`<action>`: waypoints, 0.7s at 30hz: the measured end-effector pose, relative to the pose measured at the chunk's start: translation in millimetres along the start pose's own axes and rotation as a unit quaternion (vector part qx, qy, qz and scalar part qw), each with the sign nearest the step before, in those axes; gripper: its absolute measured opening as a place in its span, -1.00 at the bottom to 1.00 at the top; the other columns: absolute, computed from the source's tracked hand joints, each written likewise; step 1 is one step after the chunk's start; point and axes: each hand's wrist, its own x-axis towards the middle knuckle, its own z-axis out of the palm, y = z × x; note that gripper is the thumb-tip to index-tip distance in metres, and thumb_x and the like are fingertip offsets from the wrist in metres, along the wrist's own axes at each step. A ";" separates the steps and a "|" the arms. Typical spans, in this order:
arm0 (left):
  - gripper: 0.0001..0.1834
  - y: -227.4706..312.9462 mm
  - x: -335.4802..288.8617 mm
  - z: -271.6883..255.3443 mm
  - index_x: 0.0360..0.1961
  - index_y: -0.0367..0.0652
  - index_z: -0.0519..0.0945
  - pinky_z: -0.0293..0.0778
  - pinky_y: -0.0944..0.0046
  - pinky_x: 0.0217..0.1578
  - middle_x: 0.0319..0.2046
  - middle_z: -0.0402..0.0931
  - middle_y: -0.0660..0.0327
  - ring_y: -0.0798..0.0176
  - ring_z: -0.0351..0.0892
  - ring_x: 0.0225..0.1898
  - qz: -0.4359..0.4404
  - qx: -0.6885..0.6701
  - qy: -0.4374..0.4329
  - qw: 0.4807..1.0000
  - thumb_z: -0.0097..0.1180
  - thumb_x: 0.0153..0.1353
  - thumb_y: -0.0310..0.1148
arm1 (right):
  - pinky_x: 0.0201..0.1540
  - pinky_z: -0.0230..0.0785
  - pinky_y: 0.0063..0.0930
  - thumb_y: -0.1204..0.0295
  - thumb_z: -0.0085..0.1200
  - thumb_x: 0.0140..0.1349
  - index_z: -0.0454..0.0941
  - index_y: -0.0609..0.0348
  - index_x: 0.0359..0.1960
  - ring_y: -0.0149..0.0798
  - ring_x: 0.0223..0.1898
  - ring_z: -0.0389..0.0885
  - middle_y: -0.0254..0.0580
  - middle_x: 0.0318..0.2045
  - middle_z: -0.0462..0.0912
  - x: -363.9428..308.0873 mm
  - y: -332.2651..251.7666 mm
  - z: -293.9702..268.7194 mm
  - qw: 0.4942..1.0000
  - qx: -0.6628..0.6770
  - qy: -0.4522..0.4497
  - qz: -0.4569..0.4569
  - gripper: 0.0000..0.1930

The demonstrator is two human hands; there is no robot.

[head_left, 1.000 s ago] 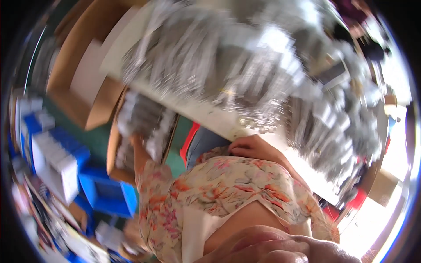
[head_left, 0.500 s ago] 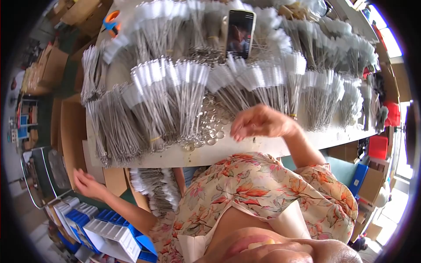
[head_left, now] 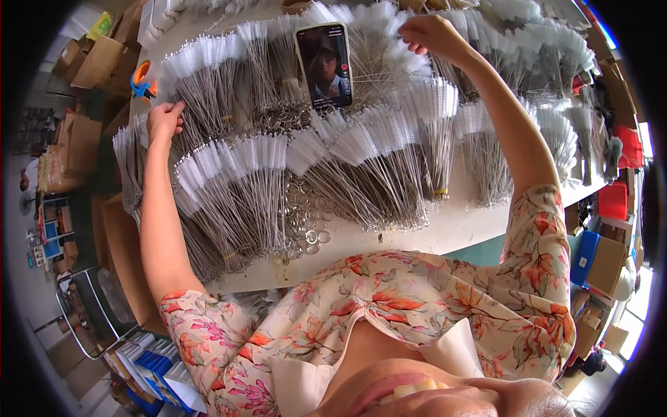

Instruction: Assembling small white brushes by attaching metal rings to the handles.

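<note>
Left hand: the left hand (head_left: 165,119) reaches out to the far left of the counter (head_left: 445,233); its grip rests on the wire stems of a left brush bundle (head_left: 201,87), fingers curled together, though whether they pinch a brush I cannot tell.
Right hand: the right hand (head_left: 434,36) is up at the far edge, fingers closed down into the white bristle tips of the top brush bundle (head_left: 389,42); clamped or just touching, I cannot tell.
Where the brushes lie: fanned bundles cover nearly the whole counter, in rows, with a phone (head_left: 325,64) propped on top of them between the two hands.
Long axis: the brushes are long and thin, stems running roughly toward the person, white bristle ends pointing away, ring ends nearest.
Progress: many bundles already look banded and laid out; loose metal rings (head_left: 306,215) lie in the middle, so I judge sorting is well along but unfinished.
</note>
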 end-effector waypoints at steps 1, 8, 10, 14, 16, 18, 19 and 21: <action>-0.72 1.1 -7.2 4.8 -0.43 -0.23 0.56 0.42 0.45 -0.67 -0.61 0.48 0.28 0.44 0.47 -0.60 0.011 -0.024 0.029 0.999 0.19 0.07 -0.19 | -0.35 0.47 -0.52 0.36 0.01 0.18 0.55 0.24 -0.24 -0.41 -0.42 0.58 -0.24 -0.46 0.61 18.4 20.5 7.2 1.000 0.017 -0.002 -0.001 -0.78; -0.79 2.7 -32.9 -2.1 -0.41 -0.25 0.54 0.48 0.43 -0.58 -0.49 0.53 0.24 0.41 0.51 -0.51 -0.044 -0.262 0.043 0.963 0.18 0.10 -0.29 | -0.39 0.47 -0.35 0.21 0.01 0.00 0.62 0.21 -0.57 -0.16 -0.50 0.61 0.00 -0.62 0.59 91.8 41.0 49.5 0.969 -0.243 0.043 0.019 -0.69; -0.79 -2.9 -35.7 -7.5 -0.41 -0.25 0.52 0.49 0.41 -0.57 -0.49 0.53 0.22 0.39 0.51 -0.52 -0.031 -0.271 0.084 0.959 0.17 0.11 -0.30 | -0.29 0.44 -0.23 0.08 0.08 -0.08 0.63 0.14 -0.53 -0.04 -0.47 0.59 0.02 -0.57 0.59 96.4 48.0 63.3 0.961 -0.245 0.128 0.009 -0.65; -0.81 24.1 -36.1 -22.6 -0.35 -0.32 0.46 0.55 0.33 -0.49 -0.47 0.53 0.13 0.30 0.57 -0.46 0.151 -0.349 0.260 0.888 0.03 0.21 -0.36 | -0.36 0.40 -0.27 0.11 0.16 -0.05 0.63 0.14 -0.47 -0.11 -0.46 0.59 -0.05 -0.54 0.61 88.5 39.3 52.6 0.974 -0.109 0.191 -0.048 -0.67; -0.78 91.5 -53.9 -11.4 -0.32 -0.30 0.44 0.53 0.35 -0.49 -0.45 0.49 0.14 0.39 0.46 -0.55 0.204 -0.343 0.209 0.893 -0.02 0.24 -0.31 | -0.38 0.39 -0.28 0.16 0.15 -0.02 0.63 0.14 -0.47 -0.13 -0.47 0.59 -0.05 -0.54 0.61 76.1 26.3 41.7 0.973 -0.088 0.207 -0.048 -0.72; -0.74 130.5 -61.2 10.1 -0.31 -0.26 0.46 0.38 0.45 -0.65 -0.48 0.46 0.18 0.48 0.30 -0.67 0.195 -0.310 0.124 0.922 -0.01 0.22 -0.23 | -0.43 0.39 -0.36 0.25 0.08 0.10 0.62 0.17 -0.42 -0.23 -0.50 0.58 -0.12 -0.53 0.62 75.7 14.2 30.8 0.955 -0.063 0.254 -0.138 -0.76; -0.71 144.0 -56.6 22.6 -0.29 -0.23 0.47 0.27 0.50 -0.73 -0.50 0.45 0.21 0.51 0.21 -0.72 0.169 -0.287 0.058 0.941 0.02 0.20 -0.18 | -0.43 0.39 -0.36 0.25 0.08 0.10 0.62 0.17 -0.42 -0.23 -0.50 0.58 -0.12 -0.53 0.62 83.5 15.5 19.4 0.953 -0.072 0.260 -0.137 -0.76; -0.62 151.5 -32.9 65.1 -0.45 -0.16 0.58 0.29 0.40 -0.63 -0.68 0.44 0.27 0.39 0.33 -0.72 0.089 -0.073 -0.029 0.993 0.10 0.08 0.00 | -0.50 0.38 -0.46 0.25 0.00 0.17 0.56 0.20 -0.38 -0.30 -0.55 0.54 -0.24 -0.57 0.57 95.8 28.5 -16.4 0.917 0.358 0.142 -0.099 -0.75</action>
